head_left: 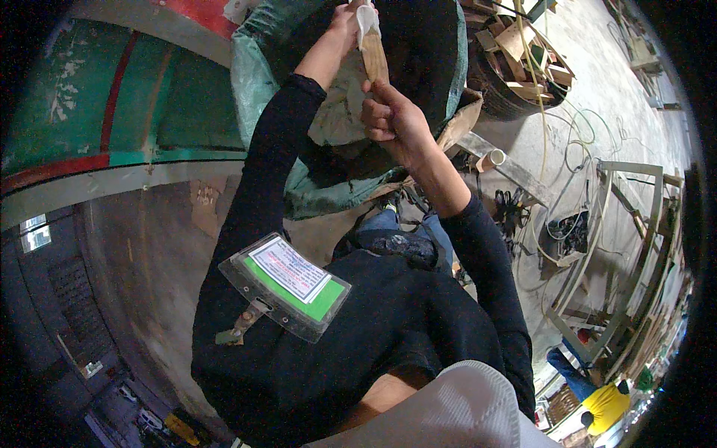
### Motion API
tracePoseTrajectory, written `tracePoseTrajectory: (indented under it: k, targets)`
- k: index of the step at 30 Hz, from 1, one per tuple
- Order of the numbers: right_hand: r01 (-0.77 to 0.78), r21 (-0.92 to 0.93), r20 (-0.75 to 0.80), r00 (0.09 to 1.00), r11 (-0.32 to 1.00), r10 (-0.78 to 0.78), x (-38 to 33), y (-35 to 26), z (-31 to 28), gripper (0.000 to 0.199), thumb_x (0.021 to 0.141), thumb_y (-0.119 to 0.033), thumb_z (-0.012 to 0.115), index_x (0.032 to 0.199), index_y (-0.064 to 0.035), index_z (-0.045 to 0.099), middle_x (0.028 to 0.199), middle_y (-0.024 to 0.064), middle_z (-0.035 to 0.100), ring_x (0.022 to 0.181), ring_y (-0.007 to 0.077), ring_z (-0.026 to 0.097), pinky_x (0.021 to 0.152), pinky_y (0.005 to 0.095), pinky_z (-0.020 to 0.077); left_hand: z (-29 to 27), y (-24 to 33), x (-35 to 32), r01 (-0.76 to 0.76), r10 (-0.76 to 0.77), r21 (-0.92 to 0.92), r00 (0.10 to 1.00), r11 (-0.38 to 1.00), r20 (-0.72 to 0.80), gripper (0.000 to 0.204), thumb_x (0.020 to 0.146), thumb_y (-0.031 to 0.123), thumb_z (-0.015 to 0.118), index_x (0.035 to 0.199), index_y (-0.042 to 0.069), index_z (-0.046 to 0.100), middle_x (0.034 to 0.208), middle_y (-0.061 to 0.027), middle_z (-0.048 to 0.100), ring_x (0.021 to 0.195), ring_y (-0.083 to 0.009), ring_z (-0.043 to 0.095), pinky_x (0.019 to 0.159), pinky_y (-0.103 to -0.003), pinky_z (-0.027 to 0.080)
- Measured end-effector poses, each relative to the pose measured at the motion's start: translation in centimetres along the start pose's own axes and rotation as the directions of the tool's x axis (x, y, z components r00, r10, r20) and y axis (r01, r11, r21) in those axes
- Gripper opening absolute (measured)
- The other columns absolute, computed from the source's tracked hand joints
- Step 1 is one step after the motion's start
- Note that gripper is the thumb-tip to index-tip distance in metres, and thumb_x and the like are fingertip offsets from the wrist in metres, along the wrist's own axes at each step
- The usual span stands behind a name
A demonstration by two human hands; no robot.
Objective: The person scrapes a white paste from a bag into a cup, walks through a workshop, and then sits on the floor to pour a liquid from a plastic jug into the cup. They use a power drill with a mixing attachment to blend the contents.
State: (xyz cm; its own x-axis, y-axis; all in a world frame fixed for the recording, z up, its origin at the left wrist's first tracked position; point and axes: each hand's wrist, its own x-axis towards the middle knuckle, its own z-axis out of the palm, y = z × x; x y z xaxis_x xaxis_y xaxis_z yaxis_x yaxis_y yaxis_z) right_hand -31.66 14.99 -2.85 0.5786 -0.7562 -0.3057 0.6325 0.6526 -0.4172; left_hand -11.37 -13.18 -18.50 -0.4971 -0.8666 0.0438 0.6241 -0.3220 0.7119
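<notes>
A short, flat piece of light wood (376,63) is held between my two hands at the top of the view. My left hand (345,24), partly cut off by the upper edge, is closed around its far end. Something thin and white (367,21) covers the wood there; I cannot make out what it is. The fingers and thumb of my right hand (399,125) pinch the near end. Below both hands gapes a large green woven sack (250,82), its inside mostly dark with some crumpled pale material.
To the right of the sack stands a dark round basket (511,107) full of wood offcuts. A paper cup (491,160) sits by a plank, with hoses (579,142) on the floor beyond. A green wall panel (75,97) rises at left. A person in yellow (606,407) is far right.
</notes>
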Motion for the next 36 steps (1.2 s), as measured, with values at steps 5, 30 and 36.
tracePoseTrajectory:
  k: [5, 30, 36]
  targets:
    - [0.011, -0.021, 0.006, 1.0, 1.0, -0.011, -0.4, -0.2, -0.9, 0.02, 0.103, -0.028, 0.038, 0.106, -0.0106, 0.048, 0.061, -0.0094, 0.027, 0.049, 0.0026, 0.024, 0.041, 0.0183, 0.0199, 1.8, -1.3, 0.4, -0.037, 0.097, 0.173, 0.931, 0.984, -0.352, 0.032, 0.082, 0.031, 0.069, 0.098, 0.003, 0.063, 0.079, -0.0088, 0.063, 0.071, -0.0263, 0.063, 0.072, -0.038, 0.054]
    - [0.375, 0.087, -0.229, 0.909, 0.923, -0.347, -18.2, -6.2, -14.5, 0.027, 0.102, -0.038, 0.041, 0.106, -0.0138, 0.052, 0.057, -0.0087, 0.029, 0.044, 0.0037, 0.023, 0.038, 0.0193, 0.0218, 11.5, 5.3, -5.4, 0.455, 0.299, 0.826, 0.882, -0.333, -0.365, 0.059, 0.08, 0.045, 0.071, 0.122, 0.004, 0.063, 0.117, -0.0183, 0.065, 0.109, -0.0295, 0.062, 0.093, -0.037, 0.047]
    - [0.552, 0.149, -0.676, 0.663, 0.82, -0.323, -25.1, -7.3, -27.2, 0.018, 0.1, -0.026, 0.051, 0.109, -0.0101, 0.05, 0.063, -0.0063, 0.034, 0.049, 0.0045, 0.03, 0.044, 0.0215, 0.0262, 29.4, -4.7, 1.1, 0.042, 0.016, 0.998, 0.999, -0.057, -0.041, 0.036, 0.091, 0.028, 0.065, 0.121, 0.008, 0.064, 0.106, -0.0077, 0.069, 0.092, -0.0144, 0.064, 0.083, -0.028, 0.05]
